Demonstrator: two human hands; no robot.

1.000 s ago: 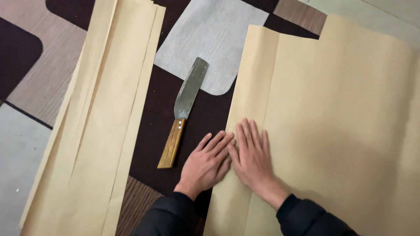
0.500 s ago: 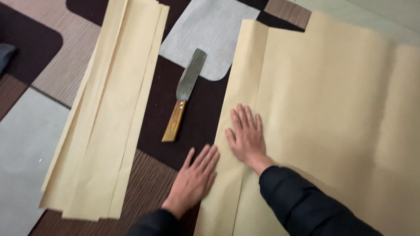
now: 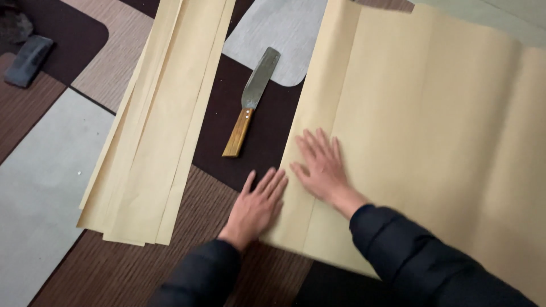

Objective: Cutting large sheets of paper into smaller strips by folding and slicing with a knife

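Here we see both hands laid flat, palms down, fingers spread, gripping nothing. The right hand (image 3: 319, 165) rests on the folded sheet (image 3: 432, 131), a large tan paper that spreads away to the right of both hands and beyond the top edge of the view. Its fingers point up and slightly left, lying just inside the sheet's folded left strip. The left hand (image 3: 259, 204) lies just beside the right, lower and to its left; its fingertips touch the left edge of the sheet, while its palm sits on the patterned floor (image 3: 62, 170). The two hands are close but we see a narrow gap between them. Both forearms wear dark sleeves (image 3: 409, 261).

Just above the left hand lies the knife (image 3: 250, 105), apart from both hands. Its wooden handle points toward the left hand; its broad grey blade points away, with the tip over a pale grey patch of the floor. The knife lies in the gap between the sheet and the stack.

To the left of the left hand, well apart from it, we find the stack (image 3: 159, 125): long tan paper strips, fanned slightly, running from the top of the view down to the level of the left wrist.

At the far upper left, a dark grey object (image 3: 27, 59) lies on the floor; we cannot tell what it is.
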